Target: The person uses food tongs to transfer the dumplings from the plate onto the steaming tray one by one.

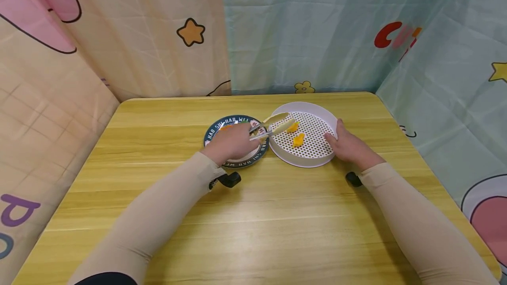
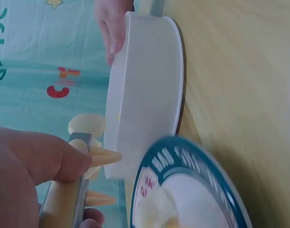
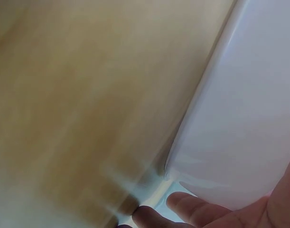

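My left hand (image 1: 234, 142) grips tongs (image 2: 64, 199) with metal arms and cream-coloured ends. It is over a round plate (image 1: 258, 155) with a dark blue, lettered rim, and the tong ends reach over the left edge of a white, round sieve (image 1: 303, 162). Two yellow pieces (image 1: 299, 140) lie on the sieve's perforated floor, the farther one right by the tong tips. At the sieve's right side, my right hand (image 1: 348, 144) holds the wall, thumb over the rim and fingers outside. Pale food (image 2: 156, 209) shows on the plate; my left hand hides much of its contents.
The plate and sieve stand side by side on a wood-grain table (image 1: 253, 223), towards its far edge. Printed curtains (image 1: 301, 25) hang behind the table and along both sides. A dark wrist camera (image 1: 229, 180) hangs below the left cuff, close over the tabletop.
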Action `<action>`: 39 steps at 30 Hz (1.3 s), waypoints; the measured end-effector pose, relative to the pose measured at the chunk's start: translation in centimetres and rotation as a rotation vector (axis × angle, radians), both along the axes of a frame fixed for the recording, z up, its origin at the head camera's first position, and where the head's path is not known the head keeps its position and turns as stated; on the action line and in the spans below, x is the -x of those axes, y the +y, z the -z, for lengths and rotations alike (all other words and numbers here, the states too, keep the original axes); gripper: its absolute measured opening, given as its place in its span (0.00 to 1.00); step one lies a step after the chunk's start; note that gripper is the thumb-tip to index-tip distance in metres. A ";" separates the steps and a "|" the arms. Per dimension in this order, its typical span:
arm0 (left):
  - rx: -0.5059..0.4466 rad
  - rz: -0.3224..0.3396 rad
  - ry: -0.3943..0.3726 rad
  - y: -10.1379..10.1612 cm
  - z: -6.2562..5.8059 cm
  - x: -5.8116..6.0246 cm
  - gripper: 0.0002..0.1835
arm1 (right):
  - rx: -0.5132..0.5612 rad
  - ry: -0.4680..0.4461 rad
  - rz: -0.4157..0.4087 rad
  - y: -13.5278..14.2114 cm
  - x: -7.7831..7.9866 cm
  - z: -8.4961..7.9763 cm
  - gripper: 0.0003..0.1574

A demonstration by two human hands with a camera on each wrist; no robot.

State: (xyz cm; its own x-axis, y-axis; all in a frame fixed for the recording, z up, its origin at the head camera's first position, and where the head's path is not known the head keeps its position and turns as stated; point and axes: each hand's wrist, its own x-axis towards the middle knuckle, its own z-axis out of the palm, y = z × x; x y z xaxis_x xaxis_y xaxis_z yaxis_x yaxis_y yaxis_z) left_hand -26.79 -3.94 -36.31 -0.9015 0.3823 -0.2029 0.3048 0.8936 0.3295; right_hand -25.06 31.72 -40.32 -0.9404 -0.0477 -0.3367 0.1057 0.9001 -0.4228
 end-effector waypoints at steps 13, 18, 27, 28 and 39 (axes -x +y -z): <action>-0.081 -0.180 -0.007 -9.4 0.1 -1.9 0.35 | 0.035 0.001 -0.015 0.6 -0.2 -0.3 0.57; -0.122 -0.229 -0.019 -12.3 0.9 -2.6 0.32 | 0.062 -0.006 -0.050 1.3 -0.3 -0.5 0.56; -0.105 -0.260 -0.030 -15.4 1.6 -3.6 0.26 | 0.072 -0.037 -0.083 1.5 -0.3 -0.7 0.57; -0.103 -0.260 -0.030 -15.7 1.6 -3.7 0.25 | 0.070 -0.039 -0.085 1.5 -0.3 -0.6 0.57; -0.077 -0.240 -0.059 -16.9 1.8 -4.7 0.25 | 0.041 -0.047 -0.087 1.6 0.0 -0.3 0.58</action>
State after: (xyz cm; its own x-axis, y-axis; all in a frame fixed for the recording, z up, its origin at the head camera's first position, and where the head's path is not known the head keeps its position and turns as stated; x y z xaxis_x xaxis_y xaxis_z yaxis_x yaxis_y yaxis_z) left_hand -22.07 -20.88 -38.10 -0.9557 0.1755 -0.2363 0.0655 0.9095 0.4105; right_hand -25.05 33.28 -40.07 -0.9153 -0.1432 -0.3765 0.0486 0.8886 -0.4560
